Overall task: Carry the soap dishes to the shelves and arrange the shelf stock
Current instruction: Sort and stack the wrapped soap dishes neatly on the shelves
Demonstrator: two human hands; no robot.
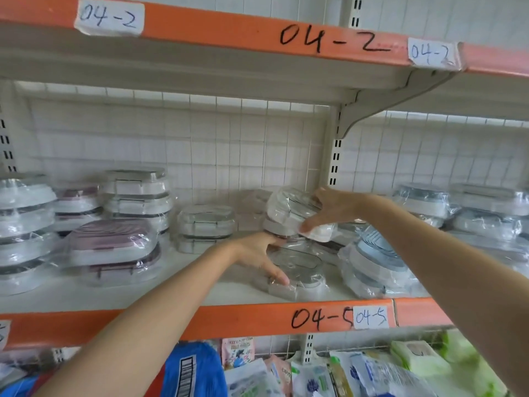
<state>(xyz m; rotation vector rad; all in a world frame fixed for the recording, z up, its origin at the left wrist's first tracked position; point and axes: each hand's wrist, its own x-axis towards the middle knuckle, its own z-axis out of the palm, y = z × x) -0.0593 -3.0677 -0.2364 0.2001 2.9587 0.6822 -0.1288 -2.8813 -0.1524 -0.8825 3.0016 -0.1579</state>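
The shelf marked 04-5 (257, 316) has an orange front lip and bare board along its front edge left of centre. On it, left of the left hand, wrapped soap dishes stand in roughly five stacks, though blur makes the count unsure. A wrapped blue dish (378, 253) tilts just right of the hands. The right hand (332, 209) grips a wrapped white soap dish (294, 213), tilted and raised. The left hand (262, 253), thumb and fingers spread, rests on a grey wrapped soap dish (297, 267) lying near the lip.
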